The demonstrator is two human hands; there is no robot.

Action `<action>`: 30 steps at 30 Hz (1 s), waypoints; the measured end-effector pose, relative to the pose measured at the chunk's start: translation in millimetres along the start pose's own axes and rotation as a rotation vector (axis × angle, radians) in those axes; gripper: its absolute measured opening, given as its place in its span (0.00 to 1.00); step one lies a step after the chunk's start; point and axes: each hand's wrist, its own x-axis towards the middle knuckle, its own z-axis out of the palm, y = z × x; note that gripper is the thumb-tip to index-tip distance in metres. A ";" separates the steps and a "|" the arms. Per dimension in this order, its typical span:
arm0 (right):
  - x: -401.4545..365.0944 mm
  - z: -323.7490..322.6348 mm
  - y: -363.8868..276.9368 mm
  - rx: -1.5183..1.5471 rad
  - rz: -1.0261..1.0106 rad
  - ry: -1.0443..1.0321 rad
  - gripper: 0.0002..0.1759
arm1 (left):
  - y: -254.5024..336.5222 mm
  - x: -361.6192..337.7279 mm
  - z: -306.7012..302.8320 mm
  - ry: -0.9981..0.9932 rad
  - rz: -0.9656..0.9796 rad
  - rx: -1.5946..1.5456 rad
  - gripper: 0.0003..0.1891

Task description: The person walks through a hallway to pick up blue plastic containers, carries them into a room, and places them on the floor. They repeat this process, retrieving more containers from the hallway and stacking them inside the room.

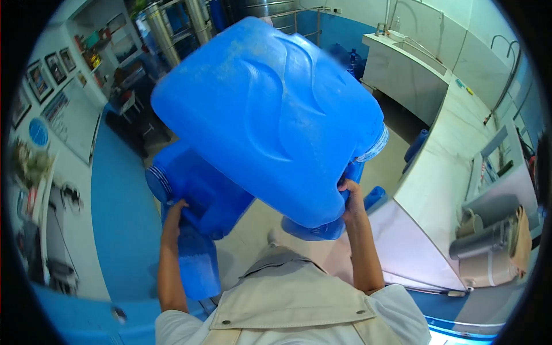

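A large blue water jug (230,109) with a moulded wave pattern is held up in front of me, tilted, its capped neck toward the right. My right hand (353,198) is closed round its handle near the neck. At lower left, my left hand (175,213) grips a second blue water container (213,184), whose ribbed cap points left. The big jug covers part of this one. Below my left hand stands another blue container (198,267). Part of one more blue container (313,231) shows beneath the large jug. The fingers of both hands are partly hidden.
On the right runs a long white counter (428,190), its corner close to my right arm. A sink (422,52) is at its far end. Blue containers (376,198) stand along its base. Steel tanks (161,34) are at the back, and a blue-and-white wall (115,213) borders the left.
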 end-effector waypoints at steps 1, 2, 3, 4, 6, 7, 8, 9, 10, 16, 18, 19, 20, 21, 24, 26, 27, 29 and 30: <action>33.2 -3.1 -2.1 -0.024 -0.031 0.030 0.26 | 15.7 31.4 14.0 -0.016 0.022 0.010 0.14; 67.5 4.1 -12.5 -0.052 -0.061 0.056 0.27 | 28.9 66.7 29.2 0.068 -0.006 0.109 0.14; 91.8 7.2 -22.6 -0.013 -0.020 0.116 0.17 | 37.7 98.1 40.0 0.154 -0.048 0.212 0.15; 121.6 2.8 -31.6 -0.013 -0.037 0.124 0.17 | 47.8 137.4 51.4 0.138 -0.039 0.214 0.15; 165.8 -13.3 -37.5 -0.038 -0.068 0.279 0.18 | 55.6 219.4 62.3 -0.091 -0.124 0.151 0.18; 182.8 -17.1 -49.0 -0.071 -0.095 0.334 0.18 | 63.8 254.9 79.4 -0.069 -0.061 0.216 0.17; 201.9 -20.8 -62.5 -0.108 -0.122 0.388 0.19 | 86.0 282.9 102.3 -0.084 -0.054 0.221 0.17; 224.0 -32.0 -72.2 -0.124 -0.132 0.423 0.20 | 104.7 310.0 125.9 -0.113 -0.071 0.242 0.16; 245.3 -47.5 -82.0 -0.103 -0.135 0.498 0.20 | 121.6 336.7 147.0 -0.141 -0.092 0.266 0.14; 394.3 -130.7 -151.5 -0.089 -0.286 0.786 0.09 | 207.5 493.5 297.7 -0.260 -0.126 0.099 0.16; 451.0 -159.1 -169.4 -0.102 -0.304 0.851 0.08 | 225.5 546.7 339.9 -0.172 -0.056 0.137 0.19; 481.9 -171.0 -184.0 -0.092 -0.273 0.870 0.08 | 246.5 564.3 366.2 -0.166 -0.014 0.138 0.21; 494.8 -177.7 -196.3 -0.086 -0.233 0.896 0.08 | 264.6 568.9 387.0 -0.175 -0.020 0.144 0.21; 523.9 -182.8 -205.6 -0.081 -0.260 0.979 0.08 | 288.2 586.4 412.5 -0.166 -0.060 0.110 0.22; 603.0 -209.2 -227.4 -0.079 -0.267 0.968 0.08 | 315.9 676.5 475.0 -0.167 -0.089 0.071 0.24; 657.9 -221.0 -237.8 -0.053 -0.254 0.956 0.09 | 343.8 729.2 517.6 -0.112 0.015 0.151 0.24; 670.6 -228.5 -239.6 -0.029 -0.238 0.937 0.09 | 345.3 753.6 529.6 -0.161 0.008 0.163 0.23; 722.3 -234.9 -244.8 -0.016 -0.218 0.956 0.10 | 373.2 795.9 565.8 -0.203 -0.016 0.184 0.22; 752.4 -237.5 -248.9 -0.011 -0.191 0.962 0.10 | 388.4 820.8 585.6 -0.233 -0.041 0.197 0.21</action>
